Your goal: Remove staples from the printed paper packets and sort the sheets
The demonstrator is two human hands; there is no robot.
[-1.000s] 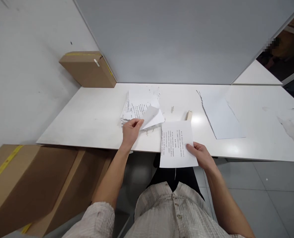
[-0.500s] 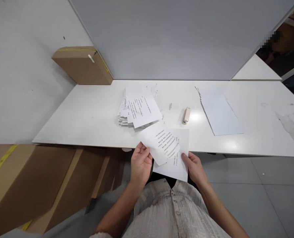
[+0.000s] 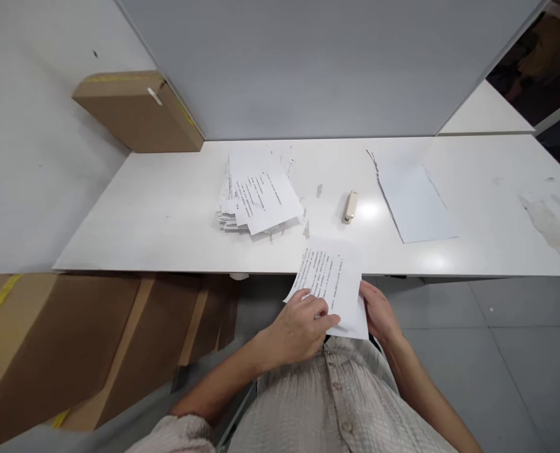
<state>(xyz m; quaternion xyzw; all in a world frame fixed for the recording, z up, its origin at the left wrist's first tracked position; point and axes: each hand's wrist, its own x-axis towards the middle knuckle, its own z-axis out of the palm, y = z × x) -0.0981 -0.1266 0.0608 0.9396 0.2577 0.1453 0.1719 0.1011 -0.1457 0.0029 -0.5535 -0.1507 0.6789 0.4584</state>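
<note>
Printed sheets of paper (image 3: 353, 270) are held in front of my body, overlapping the table's front edge. My right hand (image 3: 379, 311) grips their right edge, thumb near the margin and the other fingers mostly hidden beneath. My left hand (image 3: 303, 324) lies palm down at their lower left part, fingers bent over the paper and the thumb pointing right; what lies under these fingers is partly hidden. The sheets' left side curls. Beyond them on the table are a loose stack of printed papers (image 3: 270, 201) and a beige stapler (image 3: 350, 207).
Blank-looking white sheets (image 3: 414, 201) lie on the right of the white table (image 3: 167, 245). A cardboard box (image 3: 133, 119) stands at the back left corner against the grey panel (image 3: 318, 69). Large cardboard boxes (image 3: 72, 340) stand below the table at the left.
The separate sheet in my left hand now lies in line with the one in my right. My left hand has moved right, over the paper. The view has shifted slightly.
</note>
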